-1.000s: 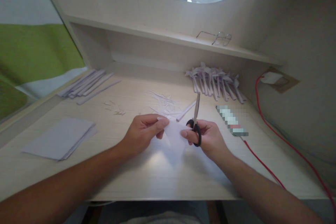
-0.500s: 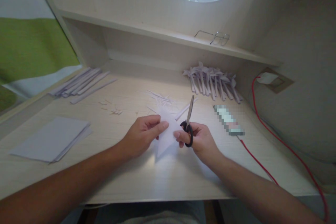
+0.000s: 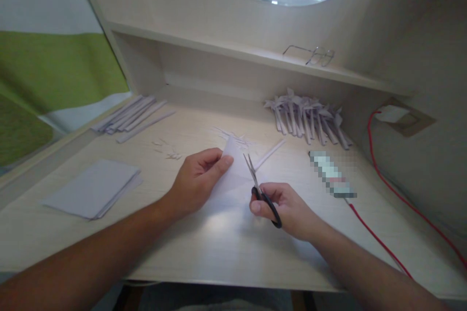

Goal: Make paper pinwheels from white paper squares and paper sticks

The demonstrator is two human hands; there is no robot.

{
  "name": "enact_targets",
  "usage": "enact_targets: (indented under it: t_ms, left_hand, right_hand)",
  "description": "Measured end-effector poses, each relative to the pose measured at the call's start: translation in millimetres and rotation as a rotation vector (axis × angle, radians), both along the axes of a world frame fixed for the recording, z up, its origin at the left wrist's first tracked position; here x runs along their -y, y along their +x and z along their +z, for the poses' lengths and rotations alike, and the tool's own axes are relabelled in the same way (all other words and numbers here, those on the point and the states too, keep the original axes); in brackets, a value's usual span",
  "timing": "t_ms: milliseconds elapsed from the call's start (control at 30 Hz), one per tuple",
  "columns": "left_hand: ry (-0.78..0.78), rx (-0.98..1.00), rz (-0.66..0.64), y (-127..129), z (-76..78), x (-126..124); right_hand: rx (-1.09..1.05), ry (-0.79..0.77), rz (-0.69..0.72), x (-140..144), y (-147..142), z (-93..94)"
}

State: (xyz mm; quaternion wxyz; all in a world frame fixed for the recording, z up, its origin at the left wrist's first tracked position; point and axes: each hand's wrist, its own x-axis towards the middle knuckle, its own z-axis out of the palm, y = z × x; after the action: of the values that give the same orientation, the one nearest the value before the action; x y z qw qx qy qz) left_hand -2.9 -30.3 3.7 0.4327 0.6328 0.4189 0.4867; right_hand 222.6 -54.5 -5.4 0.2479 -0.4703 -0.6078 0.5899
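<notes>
My left hand (image 3: 199, 178) pinches a white sheet of paper (image 3: 233, 175) just above the light wooden desk (image 3: 226, 248), thumb on top. To its right, my right hand (image 3: 288, 209) grips black-handled scissors (image 3: 260, 189). The blades are slightly apart and point up and to the left, with their tips at the paper's right edge.
A stack of white sheets (image 3: 93, 188) lies at the left. Long paper strips (image 3: 133, 115) sit at the back left, folded paper pieces (image 3: 310, 117) at the back right. Small scraps (image 3: 233, 135) lie beyond my hands. Eyeglasses (image 3: 310, 54) rest on the shelf. A red cable (image 3: 383, 248) runs along the right.
My right hand has dropped toward me and swung the scissors from upright to pointing up-left at the paper. The left hand has turned the sheet.
</notes>
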Motion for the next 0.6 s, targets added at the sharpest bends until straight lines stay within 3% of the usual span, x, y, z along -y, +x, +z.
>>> enact_targets:
  t_ms: [600]
  left_hand:
    - [0.04,-0.082,0.041,1.9,-0.5,0.2]
  right_hand:
    - [0.033,-0.009,0.012,2.3,-1.6,-1.9]
